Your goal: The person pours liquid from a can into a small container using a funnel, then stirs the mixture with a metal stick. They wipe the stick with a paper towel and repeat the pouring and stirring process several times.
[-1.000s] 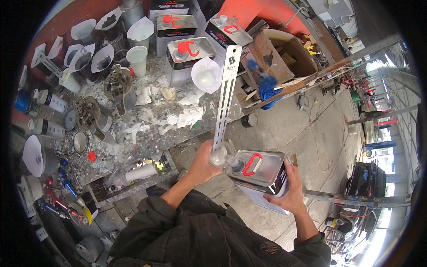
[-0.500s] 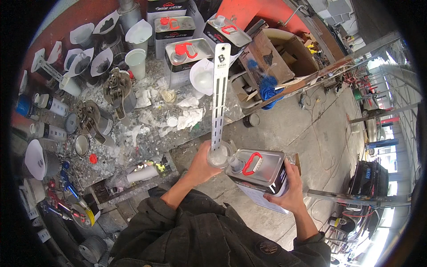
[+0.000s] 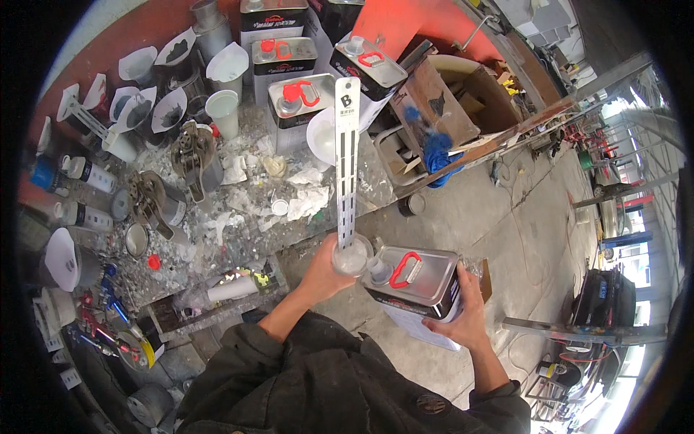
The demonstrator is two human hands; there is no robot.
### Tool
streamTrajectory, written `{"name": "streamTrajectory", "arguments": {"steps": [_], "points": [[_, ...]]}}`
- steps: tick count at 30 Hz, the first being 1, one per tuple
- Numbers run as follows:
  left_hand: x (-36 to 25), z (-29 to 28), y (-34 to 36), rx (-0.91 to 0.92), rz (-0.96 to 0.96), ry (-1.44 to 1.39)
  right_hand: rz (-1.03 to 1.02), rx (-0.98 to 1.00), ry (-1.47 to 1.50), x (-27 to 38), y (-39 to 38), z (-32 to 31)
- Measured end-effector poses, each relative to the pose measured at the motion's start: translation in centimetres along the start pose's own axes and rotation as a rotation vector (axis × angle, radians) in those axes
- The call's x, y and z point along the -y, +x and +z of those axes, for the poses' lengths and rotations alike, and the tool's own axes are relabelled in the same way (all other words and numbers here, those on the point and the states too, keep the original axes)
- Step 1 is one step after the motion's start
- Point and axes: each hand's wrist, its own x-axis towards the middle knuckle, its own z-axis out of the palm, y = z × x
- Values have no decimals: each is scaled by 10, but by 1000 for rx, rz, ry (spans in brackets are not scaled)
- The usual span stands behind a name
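Note:
My left hand [image 3: 319, 276] is wrapped around a clear plastic cup [image 3: 353, 259] with pale liquid in it. A long white slotted mixing stick [image 3: 347, 155] stands in the cup, leaning toward the bench. My right hand [image 3: 466, 315] grips the far right side of a rectangular metal can [image 3: 431, 283] with a red carry handle [image 3: 405, 269]. The can is tilted toward the cup, and its translucent spout [image 3: 379, 270] is at the cup's right rim. Whether liquid is running out of the spout is too small to tell.
The paint-spattered bench [image 3: 210, 253] carries several similar cans [image 3: 300, 98], cups with paper strainers [image 3: 228, 64], crumpled tissue [image 3: 309, 202] and a red cap [image 3: 154, 262]. Spray guns [image 3: 112, 296] hang at the left. A cardboard box [image 3: 441, 94] and an open tin [image 3: 413, 205] stand beyond the bench.
The cup, stick and can have shifted slightly left and down in the view. The stick leans a little more upright. Both hands keep their grip.

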Motion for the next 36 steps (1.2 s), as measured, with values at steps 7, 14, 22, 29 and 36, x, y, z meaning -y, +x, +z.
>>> {"name": "streamTrajectory", "arguments": {"steps": [7,14,22,29,36], "points": [[0,-1,4,-2,20,72,-9,4,14,-5,5,-2],[8,10,9,8,26,92,7,15,-16,-5,4,-13],[-4,19,12,-12,1,-6,-20,-43,56,-22,-2,-11],[-33,6,15,-109,36,-138,31,-254,348,-60,5,26],[-69,-50,-42,-325,-9,-2,59,-574,907,-49,74,60]]}}
